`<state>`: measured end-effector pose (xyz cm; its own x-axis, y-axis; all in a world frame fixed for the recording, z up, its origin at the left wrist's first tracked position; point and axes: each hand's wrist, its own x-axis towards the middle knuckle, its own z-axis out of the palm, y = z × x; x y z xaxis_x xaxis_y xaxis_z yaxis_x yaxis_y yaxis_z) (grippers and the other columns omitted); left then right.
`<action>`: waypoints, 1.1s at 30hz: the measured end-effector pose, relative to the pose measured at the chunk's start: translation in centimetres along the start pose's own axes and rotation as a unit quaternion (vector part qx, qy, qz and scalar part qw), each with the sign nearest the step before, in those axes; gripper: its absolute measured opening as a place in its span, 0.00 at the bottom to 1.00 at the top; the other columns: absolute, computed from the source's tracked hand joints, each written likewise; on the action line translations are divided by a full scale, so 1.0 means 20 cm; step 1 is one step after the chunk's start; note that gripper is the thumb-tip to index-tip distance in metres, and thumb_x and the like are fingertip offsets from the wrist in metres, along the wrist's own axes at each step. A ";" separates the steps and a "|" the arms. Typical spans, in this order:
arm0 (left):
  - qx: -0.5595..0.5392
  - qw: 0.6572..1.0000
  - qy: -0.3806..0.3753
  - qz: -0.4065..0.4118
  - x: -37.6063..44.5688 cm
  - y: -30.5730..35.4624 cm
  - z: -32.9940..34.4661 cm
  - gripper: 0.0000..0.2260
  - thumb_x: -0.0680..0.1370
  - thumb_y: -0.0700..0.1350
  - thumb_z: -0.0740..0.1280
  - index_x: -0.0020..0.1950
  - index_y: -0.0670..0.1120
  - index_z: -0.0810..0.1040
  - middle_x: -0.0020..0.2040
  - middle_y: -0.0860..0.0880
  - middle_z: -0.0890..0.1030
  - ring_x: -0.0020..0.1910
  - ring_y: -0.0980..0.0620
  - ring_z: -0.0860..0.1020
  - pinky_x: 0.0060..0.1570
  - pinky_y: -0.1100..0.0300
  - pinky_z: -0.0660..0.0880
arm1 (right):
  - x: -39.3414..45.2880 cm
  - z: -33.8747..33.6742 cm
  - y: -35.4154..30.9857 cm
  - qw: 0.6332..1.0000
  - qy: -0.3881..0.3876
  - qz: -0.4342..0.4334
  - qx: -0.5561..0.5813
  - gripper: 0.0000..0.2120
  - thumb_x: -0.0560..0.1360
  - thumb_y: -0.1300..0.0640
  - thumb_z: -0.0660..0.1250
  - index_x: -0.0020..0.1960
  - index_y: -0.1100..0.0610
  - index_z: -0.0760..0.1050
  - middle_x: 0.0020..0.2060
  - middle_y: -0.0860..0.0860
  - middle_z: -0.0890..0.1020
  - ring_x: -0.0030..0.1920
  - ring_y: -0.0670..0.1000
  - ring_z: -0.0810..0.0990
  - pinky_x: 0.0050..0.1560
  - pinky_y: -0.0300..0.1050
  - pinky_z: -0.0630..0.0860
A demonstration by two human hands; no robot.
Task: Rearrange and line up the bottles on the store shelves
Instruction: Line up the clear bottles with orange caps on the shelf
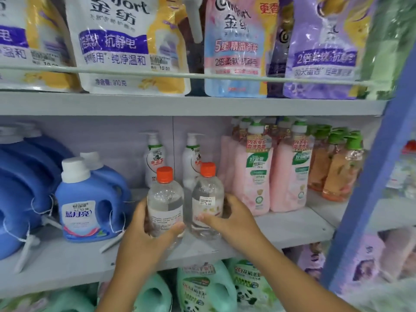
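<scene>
On the grey shelf [292, 230], both hands — left [144, 235], right [234, 219] — each wrap a clear round orange-capped bottle.

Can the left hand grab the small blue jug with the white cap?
Probably yes. The left hand holds a clear bottle right beside the blue jug, nothing stands between them, but it must let go first.

Each hand, left hand [144, 230] and right hand [234, 218], grips 1 of 2 clear bottles [165, 199].

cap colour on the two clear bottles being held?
Orange, on both the left bottle and the right bottle. Head view, the only one.
</scene>
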<state>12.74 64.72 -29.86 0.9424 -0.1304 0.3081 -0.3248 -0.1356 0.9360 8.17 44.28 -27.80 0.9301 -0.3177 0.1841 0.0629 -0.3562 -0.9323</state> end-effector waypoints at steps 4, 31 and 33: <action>-0.004 1.000 0.013 0.002 -0.18 0.11 0.15 0.29 0.68 0.42 0.82 0.58 0.68 0.74 0.50 0.68 0.83 0.48 0.66 0.82 0.49 0.61 0.76 | -0.19 -0.26 0.06 1.000 -0.001 -0.003 0.029 0.25 0.65 0.52 0.81 0.59 0.43 0.77 0.52 0.40 0.85 0.52 0.40 0.83 0.53 0.40 0.80; -0.087 0.961 -0.116 0.234 -0.48 2.00 2.76 0.27 0.58 0.62 0.78 0.56 0.59 0.80 0.48 0.64 0.86 0.46 0.66 0.83 0.49 0.59 0.77 | -0.53 -3.51 -0.16 0.964 0.221 -0.147 0.021 0.33 0.56 0.37 0.80 0.57 0.48 0.81 0.50 0.44 0.87 0.52 0.48 0.86 0.60 0.57 0.80; -0.068 0.959 -0.116 0.248 -0.34 2.09 2.90 0.27 0.58 0.63 0.76 0.55 0.60 0.80 0.46 0.67 0.85 0.45 0.69 0.82 0.47 0.63 0.76 | -0.40 -3.68 -0.19 0.959 0.233 -0.161 -0.013 0.33 0.56 0.37 0.81 0.57 0.47 0.81 0.50 0.43 0.87 0.51 0.47 0.86 0.60 0.55 0.80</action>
<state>-11.82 3.05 -2.74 0.6266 -0.3631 0.6896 -0.6999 0.1269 0.7029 -26.16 -16.40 -2.77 0.6006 -0.5439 0.5860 0.3055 -0.5212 -0.7969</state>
